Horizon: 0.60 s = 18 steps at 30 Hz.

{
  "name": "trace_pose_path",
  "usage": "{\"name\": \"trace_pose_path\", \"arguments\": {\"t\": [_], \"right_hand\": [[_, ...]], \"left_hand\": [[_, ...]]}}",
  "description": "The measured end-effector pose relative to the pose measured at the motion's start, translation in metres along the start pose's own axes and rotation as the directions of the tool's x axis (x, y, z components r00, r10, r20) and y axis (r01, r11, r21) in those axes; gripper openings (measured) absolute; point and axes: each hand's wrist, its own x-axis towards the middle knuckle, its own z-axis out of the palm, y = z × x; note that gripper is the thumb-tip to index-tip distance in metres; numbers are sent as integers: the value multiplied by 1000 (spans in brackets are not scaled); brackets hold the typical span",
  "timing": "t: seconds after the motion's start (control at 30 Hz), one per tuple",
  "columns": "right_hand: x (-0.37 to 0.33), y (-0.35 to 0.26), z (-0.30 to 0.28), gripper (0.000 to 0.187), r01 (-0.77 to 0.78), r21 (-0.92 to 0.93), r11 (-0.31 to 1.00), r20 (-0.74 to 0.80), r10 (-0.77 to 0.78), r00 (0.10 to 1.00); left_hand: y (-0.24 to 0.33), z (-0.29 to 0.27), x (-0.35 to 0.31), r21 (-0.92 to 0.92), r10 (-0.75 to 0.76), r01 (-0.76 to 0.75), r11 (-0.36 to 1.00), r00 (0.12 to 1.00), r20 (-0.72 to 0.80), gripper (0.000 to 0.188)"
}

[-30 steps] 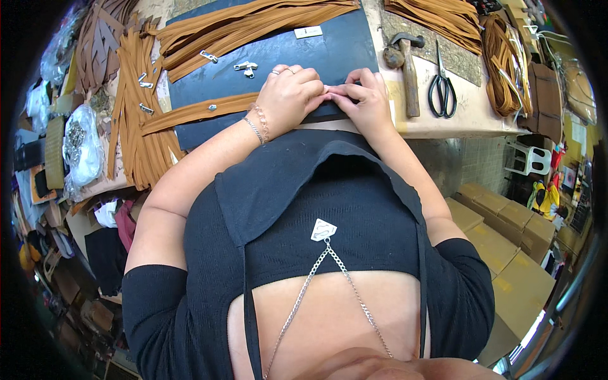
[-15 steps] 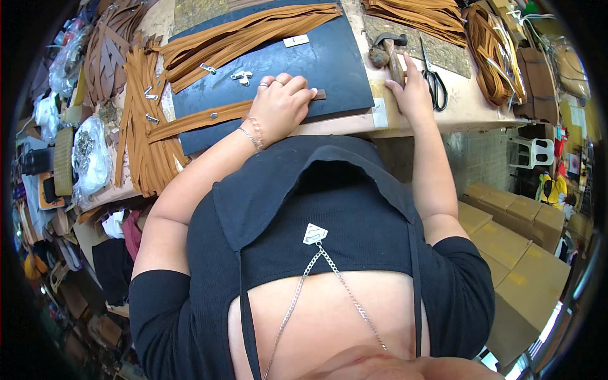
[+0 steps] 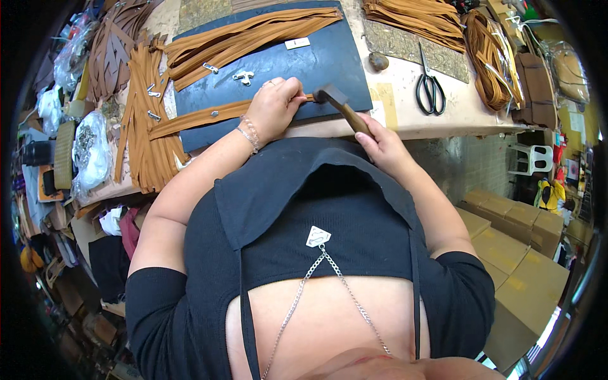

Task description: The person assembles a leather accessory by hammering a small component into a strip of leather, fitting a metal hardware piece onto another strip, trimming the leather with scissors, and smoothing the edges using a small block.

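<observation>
My left hand [image 3: 277, 106] presses down on a tan leather strap [image 3: 201, 117] that lies across a dark blue mat [image 3: 329, 60] on the workbench. My right hand [image 3: 382, 142] grips the wooden handle of a hammer [image 3: 341, 106]. The hammer's dark head rests on the strap's end, right beside my left fingers. A small metal rivet shows on the strap further left.
More tan straps [image 3: 253, 31] lie on the mat's far side with small metal clasps [image 3: 242, 77]. Black scissors [image 3: 430, 88] lie right of the mat, coiled tan cord [image 3: 491, 60] beyond. Strap piles [image 3: 142, 120] fill the left. Cardboard boxes [image 3: 519, 253] stand at lower right.
My right hand left the strap, reached to the hammer on the right, picked it up and brought its head down onto the strap's end. My left hand stayed on the strap.
</observation>
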Motion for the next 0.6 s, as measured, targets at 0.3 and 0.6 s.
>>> {"name": "trace_pose_path", "arguments": {"t": [0.3,0.6], "right_hand": [[8,29,0,48,87,118,989,49,-94,994],[0,31,-1,51,13,362,932,57,-37,998]], "left_hand": [[0,1,1,17,3,-3,1000,1000,-7,14],[4,-3,2,-19,-4,4,1000,1000,9,15]]}}
